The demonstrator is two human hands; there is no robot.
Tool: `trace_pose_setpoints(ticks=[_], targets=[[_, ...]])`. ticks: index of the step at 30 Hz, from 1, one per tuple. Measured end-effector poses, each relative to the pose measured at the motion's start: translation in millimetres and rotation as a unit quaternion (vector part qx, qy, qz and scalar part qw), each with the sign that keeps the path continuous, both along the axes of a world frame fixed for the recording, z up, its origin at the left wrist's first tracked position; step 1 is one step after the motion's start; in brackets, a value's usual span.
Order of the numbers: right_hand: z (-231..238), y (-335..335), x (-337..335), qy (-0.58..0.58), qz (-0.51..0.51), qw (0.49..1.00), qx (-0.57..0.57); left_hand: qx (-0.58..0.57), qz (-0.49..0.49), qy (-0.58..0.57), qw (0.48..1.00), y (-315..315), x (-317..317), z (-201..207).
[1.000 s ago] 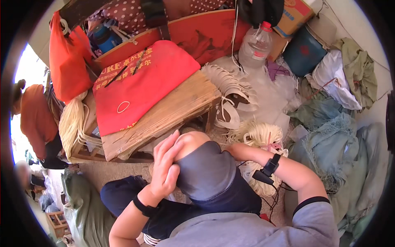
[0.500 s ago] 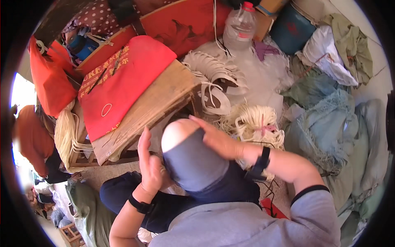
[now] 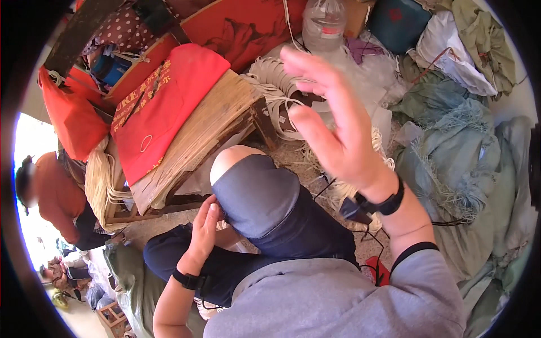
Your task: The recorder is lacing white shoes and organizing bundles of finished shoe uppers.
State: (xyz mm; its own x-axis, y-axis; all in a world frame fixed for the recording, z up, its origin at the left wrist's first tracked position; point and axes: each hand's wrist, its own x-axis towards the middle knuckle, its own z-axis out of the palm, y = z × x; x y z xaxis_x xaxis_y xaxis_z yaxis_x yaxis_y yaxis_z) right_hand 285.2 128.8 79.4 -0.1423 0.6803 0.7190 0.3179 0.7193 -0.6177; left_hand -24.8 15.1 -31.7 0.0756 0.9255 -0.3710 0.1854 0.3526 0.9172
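My right hand [image 3: 344, 132] is raised off my leg, with thumb and fingers apart and nothing in it; it is slightly blurred. Beneath and left of it is my bent knee, bare at the top, with a grey-blue rolled trouser cuff [image 3: 256, 188]. Against the left side of that cuff rests my left hand [image 3: 204, 225], its fingers stretched out and no object visible in it. Dark bands circle both wrists. Beyond the knee stands a worn wooden bench [image 3: 194, 132] with a red printed cloth bag [image 3: 163, 107] and a thin pale ring [image 3: 146, 143] on it.
Coils of cream cord [image 3: 270, 76] lie behind my right hand, near a clear plastic bottle [image 3: 324, 25] and a blue bucket [image 3: 397, 25]. Green sacking [image 3: 451, 163] is heaped at right. Pale strands [image 3: 101, 180] hang beside the bench. Another person [image 3: 59, 191] is bent over at far left.
My right hand has left the knee and risen up and to the right, opening out. My left hand has lowered slightly against the cuff. The view has shifted a little.
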Motion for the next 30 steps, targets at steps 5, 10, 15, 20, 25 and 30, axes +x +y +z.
trace_pose_setpoints(ticks=[5, 10, 15, 20, 25, 30], targets=[[-124, -59, -28, -0.053, 0.222, 0.953, -0.2, -0.003, -0.022, 0.009, 1.0, -15, 9, -18], [-172, -60, 27, -0.332, 0.25, 0.553, -0.722, -0.095, 0.006, 0.122, 0.988, -25, -11, -52], [-133, -17, 34, -0.33, 0.171, 0.854, -0.365, 0.057, -0.171, 0.289, 0.94, -20, -19, -63], [1, 1, 14, 0.033, 0.071, 0.995, -0.057, -0.037, -0.077, 0.121, 0.989, -9, 5, -27], [-82, -44, -32, -0.013, 0.176, 0.975, -0.133, -0.091, -0.004, -0.056, 0.994, -10, 24, -17], [-164, -44, 15, -0.24, 0.172, 0.653, -0.697, -0.104, 0.006, 0.042, 0.994, -13, -3, -46]])
